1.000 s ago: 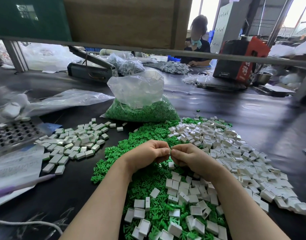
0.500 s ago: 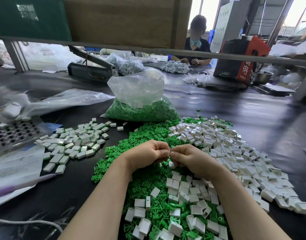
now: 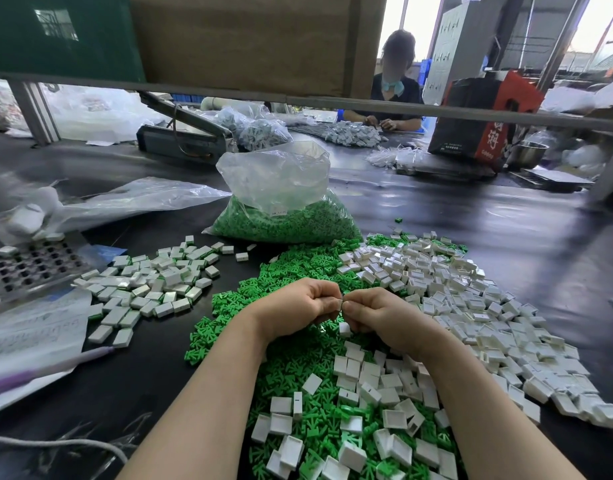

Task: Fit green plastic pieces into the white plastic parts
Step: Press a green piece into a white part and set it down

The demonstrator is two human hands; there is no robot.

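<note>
Your left hand (image 3: 298,308) and your right hand (image 3: 378,315) meet above the green pile (image 3: 298,368), which I take as the landmark. Left of the green pile lies the finished heap (image 3: 149,282) of white parts that show a green edge; these look already fitted.

Both hands have curled fingers, and the fingers pinch one small white part (image 3: 339,304) between them, just above the far middle of the green pile. Whether a green piece is already inside it, you cannot tell; the fingers hide it.

I judge the part very light, stiff and smooth, so it can slip easily. Hold it by its two flat faces and leave the open side free. It seems to stand on edge, with the long axis about upright, but it is too small to be sure.

Right of the green pile spreads the loose white heap (image 3: 471,306) of empty parts.
</note>
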